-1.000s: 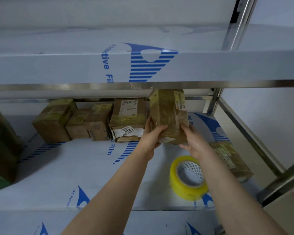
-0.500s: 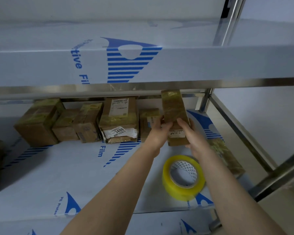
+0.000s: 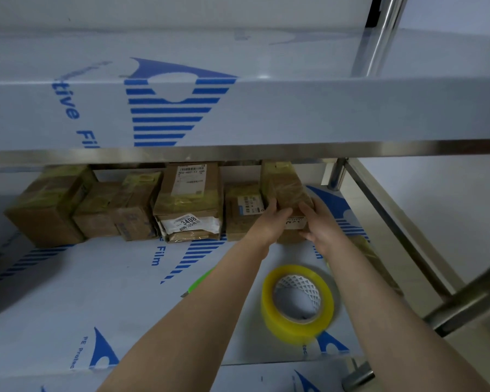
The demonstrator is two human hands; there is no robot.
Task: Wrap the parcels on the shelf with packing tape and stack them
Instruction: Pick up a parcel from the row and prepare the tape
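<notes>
A tall tape-wrapped brown parcel (image 3: 285,185) stands at the right end of the row at the back of the shelf. My left hand (image 3: 269,222) grips its left side and my right hand (image 3: 318,224) grips its right side. To its left stands a smaller parcel (image 3: 239,210) with a barcode label, touching it. Further left is a stack of two parcels (image 3: 190,199), the lower one marked 3408, then several more wrapped boxes (image 3: 96,205). A yellow roll of packing tape (image 3: 297,301) lies on the shelf under my right forearm.
Another flat wrapped parcel (image 3: 379,267) lies by the right edge, partly behind my right arm. A green object (image 3: 200,281) pokes out from behind my left forearm. The upper shelf (image 3: 294,114) hangs low overhead; steel posts (image 3: 337,174) and rails frame the right side.
Both hands have carried the tall parcel back and to the right, setting it upright in the row beside the barcode parcel. The view has shifted nearer to the shelf.
</notes>
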